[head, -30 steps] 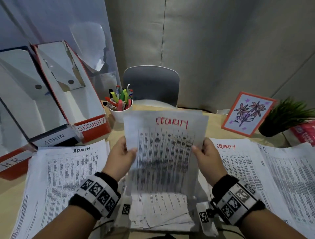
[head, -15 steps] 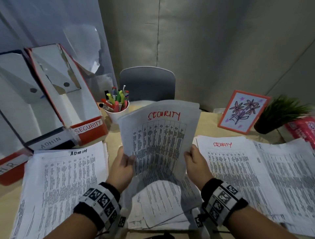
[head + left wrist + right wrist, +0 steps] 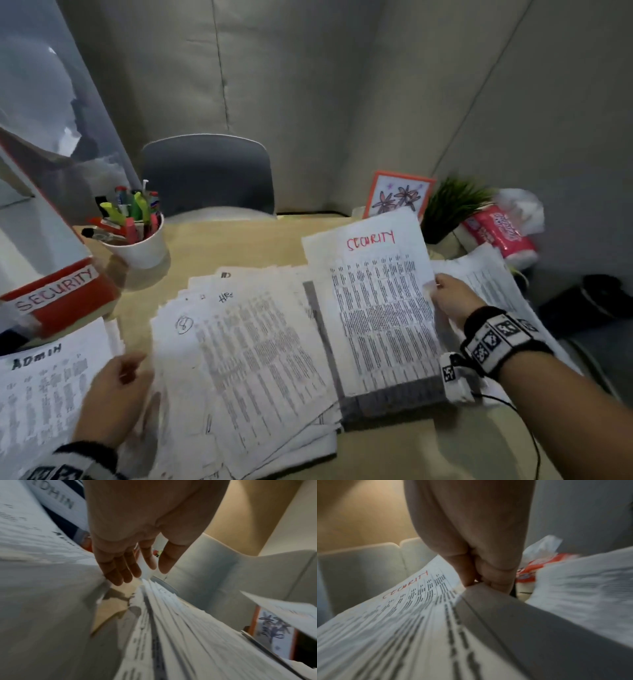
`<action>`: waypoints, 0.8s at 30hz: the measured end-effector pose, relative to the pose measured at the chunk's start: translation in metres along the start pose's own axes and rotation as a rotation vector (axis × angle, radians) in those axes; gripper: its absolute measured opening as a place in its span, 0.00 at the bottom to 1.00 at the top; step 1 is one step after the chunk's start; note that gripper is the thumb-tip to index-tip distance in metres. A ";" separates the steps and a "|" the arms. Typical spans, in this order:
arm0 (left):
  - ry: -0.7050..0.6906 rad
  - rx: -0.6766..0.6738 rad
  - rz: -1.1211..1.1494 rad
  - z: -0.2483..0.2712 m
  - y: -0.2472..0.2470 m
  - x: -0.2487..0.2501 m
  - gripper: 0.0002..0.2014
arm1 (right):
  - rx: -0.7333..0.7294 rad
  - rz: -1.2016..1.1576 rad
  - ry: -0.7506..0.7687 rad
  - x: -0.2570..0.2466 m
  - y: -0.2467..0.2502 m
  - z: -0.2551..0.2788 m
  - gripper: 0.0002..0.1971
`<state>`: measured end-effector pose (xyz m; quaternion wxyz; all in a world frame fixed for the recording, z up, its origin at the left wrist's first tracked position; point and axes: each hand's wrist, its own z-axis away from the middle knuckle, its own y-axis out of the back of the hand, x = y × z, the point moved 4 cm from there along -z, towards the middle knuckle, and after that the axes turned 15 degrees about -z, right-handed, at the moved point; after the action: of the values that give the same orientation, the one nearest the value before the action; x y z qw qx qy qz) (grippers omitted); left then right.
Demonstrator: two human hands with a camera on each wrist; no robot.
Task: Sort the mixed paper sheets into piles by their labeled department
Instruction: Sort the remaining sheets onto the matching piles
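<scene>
The security sheet, thin white paper packed with fine printed columns and headed SECURITY in red marker, hangs over the right side of the desk, pinched at its right edge by the right hand, thumb on top, fingers curled under; the wrist view confirms the pinch on the sheet by the right hand. Under it, a grey shadow falls on the paper below. Just left sits the mixed stack, a loose, ragged fan of crinkled pages, its handwritten heading too smeared to read. Left hand hovers at the stack's left edge, fingers straight and relaxed, holding nothing. Further left, the admin pile, cut off by the frame. Behind it a red-fronted cardboard file box labelled SECURITY, partly cropped. A white paper cup bristles with bright markers. Far right, more papers, blurred
</scene>
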<state>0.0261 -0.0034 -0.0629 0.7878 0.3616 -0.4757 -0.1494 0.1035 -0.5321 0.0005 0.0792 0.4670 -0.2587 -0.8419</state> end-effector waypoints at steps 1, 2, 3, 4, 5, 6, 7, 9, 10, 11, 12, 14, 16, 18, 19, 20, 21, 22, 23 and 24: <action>0.049 -0.035 -0.030 -0.011 -0.003 -0.018 0.11 | 0.019 0.073 -0.044 0.010 0.013 -0.002 0.16; 0.061 -0.063 -0.042 -0.034 -0.014 -0.053 0.12 | 0.050 0.135 -0.073 0.019 0.023 -0.004 0.18; 0.076 -0.100 -0.050 -0.053 -0.023 -0.081 0.14 | 0.085 0.173 -0.090 0.026 0.029 -0.004 0.19; 0.092 -0.112 -0.064 -0.068 -0.029 -0.102 0.14 | 0.113 0.194 -0.103 0.031 0.032 -0.003 0.19; 0.100 -0.101 -0.089 -0.077 -0.035 -0.113 0.15 | 0.135 0.210 -0.114 0.035 0.031 -0.002 0.19; 0.096 -0.110 -0.097 -0.084 -0.039 -0.119 0.16 | 0.148 0.218 -0.123 0.038 0.028 -0.003 0.18; 0.109 -0.123 -0.102 -0.079 -0.039 -0.110 0.17 | 0.154 0.233 -0.134 0.041 0.024 -0.003 0.18; 0.117 -0.149 -0.093 -0.052 -0.031 -0.067 0.20 | 0.143 0.279 -0.132 0.040 0.014 -0.002 0.18; 0.093 -0.165 -0.108 -0.049 -0.032 -0.062 0.22 | 0.136 0.305 -0.121 0.039 0.010 -0.002 0.18; 0.071 -0.189 -0.129 -0.045 -0.032 -0.057 0.22 | 0.122 0.334 -0.104 0.037 0.006 -0.003 0.18; 0.044 -0.218 -0.150 -0.042 -0.033 -0.054 0.22 | 0.110 0.356 -0.093 0.036 0.003 -0.003 0.19; 0.044 -0.214 -0.136 -0.036 -0.035 -0.050 0.21 | 0.087 0.415 -0.093 0.036 -0.001 -0.004 0.20; 0.046 -0.219 -0.094 -0.030 -0.037 -0.048 0.22 | 0.110 0.495 -0.089 0.036 -0.001 -0.004 0.22; 0.059 -0.204 -0.058 -0.033 -0.041 -0.055 0.23 | 0.196 0.538 -0.048 0.031 0.000 -0.001 0.22; 0.067 -0.196 -0.051 -0.029 -0.042 -0.050 0.26 | 0.237 0.558 0.009 0.026 -0.001 0.001 0.23; 0.085 -0.190 -0.047 -0.027 -0.040 -0.046 0.28 | 0.260 0.573 0.085 0.018 -0.006 0.004 0.23; 0.087 -0.184 -0.051 -0.023 -0.038 -0.038 0.24 | 0.265 0.564 0.172 0.009 -0.014 0.008 0.23; 0.073 -0.205 -0.062 -0.019 -0.036 -0.030 0.18 | 0.248 0.535 0.259 -0.001 -0.024 0.012 0.22; 0.076 -0.223 -0.089 -0.018 -0.035 -0.026 0.14 | 0.202 0.498 0.334 -0.009 -0.038 0.017 0.20; 0.087 -0.216 -0.100 -0.020 -0.036 -0.025 0.14 | 0.134 0.458 0.389 -0.017 -0.054 0.021 0.19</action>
<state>0.0341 -0.0051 -0.1102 0.8336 0.3039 -0.4036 -0.2233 0.1016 -0.4718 -0.0057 0.2839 0.5533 -0.3922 -0.6778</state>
